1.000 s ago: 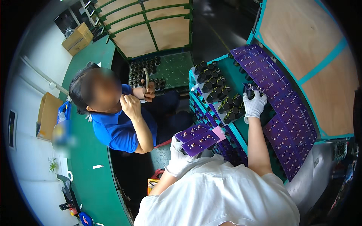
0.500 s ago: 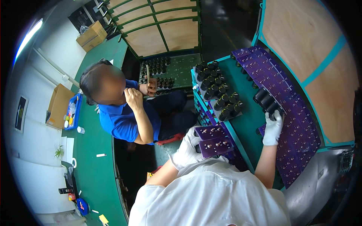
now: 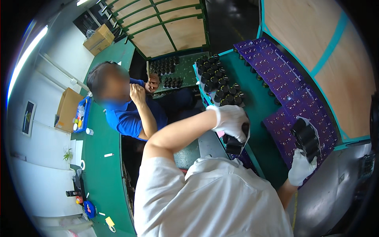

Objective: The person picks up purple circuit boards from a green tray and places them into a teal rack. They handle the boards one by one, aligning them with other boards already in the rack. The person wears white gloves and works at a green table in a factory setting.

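Observation:
In my gloved left hand [image 3: 232,120] is a board with black cylinders [image 3: 233,144], like large capacitors; the fingers wrap round its far side. The hand is in front of the cluster of standing black cylinders [image 3: 213,75] on the green-topped bench. My gloved right hand [image 3: 302,168] grips another board with a row of black cylinders [image 3: 306,136], tilted so the cylinders face left. Behind it lie rows of purple boards [image 3: 292,89] with shiny metal studs upward. Black cylinders show under their left edge. My left fingertips are partly hidden.
A wooden panel with a teal frame [image 3: 316,43] stands along the right. To the left a seated person in a blue shirt [image 3: 126,118] holds a flat piece near a board with black cylinders. A long green bench [image 3: 104,170] runs along the left wall.
My left hand has risen and moved right, and its boards have turned from studs up to cylinders showing. My right hand has shifted down and right with its board of black cylinders.

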`<state>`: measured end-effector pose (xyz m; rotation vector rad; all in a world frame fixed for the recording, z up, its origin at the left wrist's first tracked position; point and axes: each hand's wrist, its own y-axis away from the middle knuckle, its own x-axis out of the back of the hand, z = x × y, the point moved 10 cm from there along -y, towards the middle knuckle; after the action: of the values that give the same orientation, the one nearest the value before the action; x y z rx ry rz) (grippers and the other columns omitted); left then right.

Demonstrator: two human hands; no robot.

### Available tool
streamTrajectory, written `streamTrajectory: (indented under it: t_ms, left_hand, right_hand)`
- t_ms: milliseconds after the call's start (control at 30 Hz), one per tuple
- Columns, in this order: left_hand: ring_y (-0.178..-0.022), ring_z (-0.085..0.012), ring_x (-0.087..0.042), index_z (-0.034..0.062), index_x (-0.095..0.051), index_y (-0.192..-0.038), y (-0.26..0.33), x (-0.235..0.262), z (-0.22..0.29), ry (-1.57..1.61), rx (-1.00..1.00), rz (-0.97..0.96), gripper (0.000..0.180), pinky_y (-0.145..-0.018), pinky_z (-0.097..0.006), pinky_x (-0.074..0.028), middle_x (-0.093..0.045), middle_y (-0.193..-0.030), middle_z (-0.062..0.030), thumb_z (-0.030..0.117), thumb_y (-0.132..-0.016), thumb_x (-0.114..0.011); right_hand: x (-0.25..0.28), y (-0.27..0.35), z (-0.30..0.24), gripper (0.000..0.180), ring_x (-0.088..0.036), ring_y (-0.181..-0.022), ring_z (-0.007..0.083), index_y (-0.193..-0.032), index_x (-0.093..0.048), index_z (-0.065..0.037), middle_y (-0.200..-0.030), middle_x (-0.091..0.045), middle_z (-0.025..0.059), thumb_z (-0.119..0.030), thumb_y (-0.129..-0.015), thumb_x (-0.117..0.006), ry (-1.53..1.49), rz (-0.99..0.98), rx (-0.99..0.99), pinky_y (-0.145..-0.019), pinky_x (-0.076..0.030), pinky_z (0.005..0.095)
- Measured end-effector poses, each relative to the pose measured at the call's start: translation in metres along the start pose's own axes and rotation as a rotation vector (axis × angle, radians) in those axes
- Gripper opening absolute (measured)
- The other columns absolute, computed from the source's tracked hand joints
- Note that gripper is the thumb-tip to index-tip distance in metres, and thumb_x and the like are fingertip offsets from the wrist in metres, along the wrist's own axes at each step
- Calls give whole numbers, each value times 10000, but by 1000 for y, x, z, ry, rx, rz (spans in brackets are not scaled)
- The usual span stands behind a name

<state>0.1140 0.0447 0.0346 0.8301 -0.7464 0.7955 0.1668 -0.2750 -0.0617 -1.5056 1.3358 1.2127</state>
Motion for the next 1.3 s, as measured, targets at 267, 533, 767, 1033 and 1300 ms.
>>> streamTrajectory:
  t_ms: [267,533,767,1033,1300]
  left_hand:
    - [-849,-259,-666,54,-714,-1011,-140,-101,-18,-403,16,-552,402,-755,-376,-533,-705,-924,-98,363,-754,-701]
    - [-961,-250,-636,93,-692,-1095,-227,-142,-50,-661,187,-673,399,-821,-399,-506,-677,-1053,-89,332,-778,-653]
    - [-1059,-243,-611,127,-673,-1169,-225,-157,-69,-584,172,-698,415,-879,-419,-483,-652,-1167,-80,306,-799,-610]
    - [-915,-273,-695,146,-765,-935,-196,-109,-62,-398,378,-211,285,-748,-406,-553,-719,-983,-94,289,-698,-696]
    - [-1156,-356,-556,-69,-664,-1045,-144,-68,-43,-168,329,149,766,-893,-418,-511,-512,-1272,-272,634,-744,-618]
  right_hand:
    - [22,43,-32,496,-485,-1091,258,-1283,-495,-23,-1285,-521,162,-181,-835,-637,-44,-32,27,-883,-397,412]
    - [54,71,-60,484,-507,-1045,242,-1257,-505,-19,-1259,-528,151,-163,-822,-660,-7,59,101,-871,-406,413]
    - [53,68,-46,514,-504,-1049,240,-1269,-498,-12,-1254,-535,144,-156,-806,-669,-5,61,72,-884,-395,408]
    - [70,61,-32,566,-445,-1124,304,-1299,-505,-41,-1307,-484,157,-156,-769,-667,-67,145,49,-889,-359,448]
    - [49,68,-28,516,-467,-1116,263,-1295,-511,-70,-1312,-497,133,-204,-811,-627,65,143,116,-878,-375,426]
